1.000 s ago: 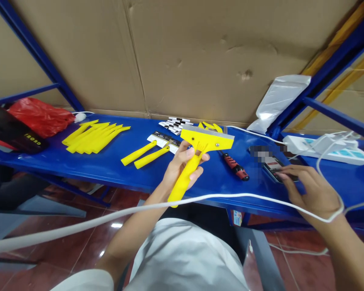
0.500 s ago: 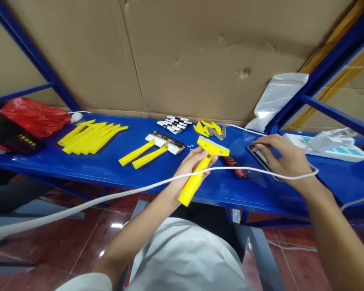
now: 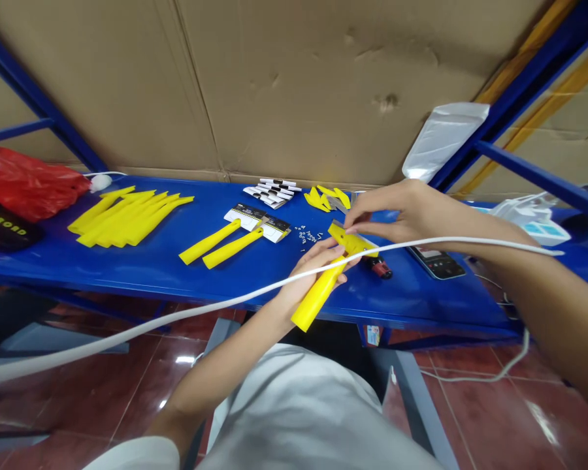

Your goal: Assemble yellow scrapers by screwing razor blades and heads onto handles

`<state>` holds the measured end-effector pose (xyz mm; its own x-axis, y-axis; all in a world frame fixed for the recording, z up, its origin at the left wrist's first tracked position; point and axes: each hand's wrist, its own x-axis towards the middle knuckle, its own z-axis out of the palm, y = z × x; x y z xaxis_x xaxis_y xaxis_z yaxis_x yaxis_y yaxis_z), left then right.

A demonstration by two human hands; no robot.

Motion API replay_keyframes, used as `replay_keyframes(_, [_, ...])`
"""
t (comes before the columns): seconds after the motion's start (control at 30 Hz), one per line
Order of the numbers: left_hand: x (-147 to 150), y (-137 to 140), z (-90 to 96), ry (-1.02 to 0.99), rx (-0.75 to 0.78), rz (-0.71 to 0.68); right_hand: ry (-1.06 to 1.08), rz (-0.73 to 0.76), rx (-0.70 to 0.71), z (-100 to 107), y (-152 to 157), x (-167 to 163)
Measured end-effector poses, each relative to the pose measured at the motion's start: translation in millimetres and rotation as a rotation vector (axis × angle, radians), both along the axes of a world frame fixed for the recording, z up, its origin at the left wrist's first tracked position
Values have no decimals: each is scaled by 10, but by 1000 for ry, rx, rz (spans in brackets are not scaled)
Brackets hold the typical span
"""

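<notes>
On the blue bench (image 3: 151, 264), a row of yellow handles (image 3: 132, 219) lies at the left, and 2 finished-looking scrapers (image 3: 232, 253) rest with their heads at the cards (image 3: 277, 233). The yellow scraper (image 3: 319, 295) is held in the air, about the front edge of the bench. The left hand (image 3: 310, 261) is closed around its upper handle. The right hand (image 3: 404, 210) has just changed place — it was over the phone (image 3: 438, 262), and now it is at the scraper's head, so both hands seem engaged with 1 tool. Its thumb and forefinger come close there; whether they pinch some tiny part, I cannot tell. The long axis runs diagonally: handle end to the lower left, head to the upper right. The screwdriver (image 3: 381, 267) lies partly hidden behind the head; tiny loose pieces (image 3: 306, 236) are scattered nearby.
</notes>
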<state>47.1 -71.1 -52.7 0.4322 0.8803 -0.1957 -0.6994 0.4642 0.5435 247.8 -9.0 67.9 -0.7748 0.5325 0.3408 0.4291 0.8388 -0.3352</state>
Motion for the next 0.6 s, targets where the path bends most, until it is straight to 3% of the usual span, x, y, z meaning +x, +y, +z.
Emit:
replay_keyframes(0.27, [-2,28,-55,5,19,7,-173,62,-35,46,52,-103])
replay_keyframes(0.6, [-5,21,-28,-9,6,8,-165,83,-64,43,22,-106])
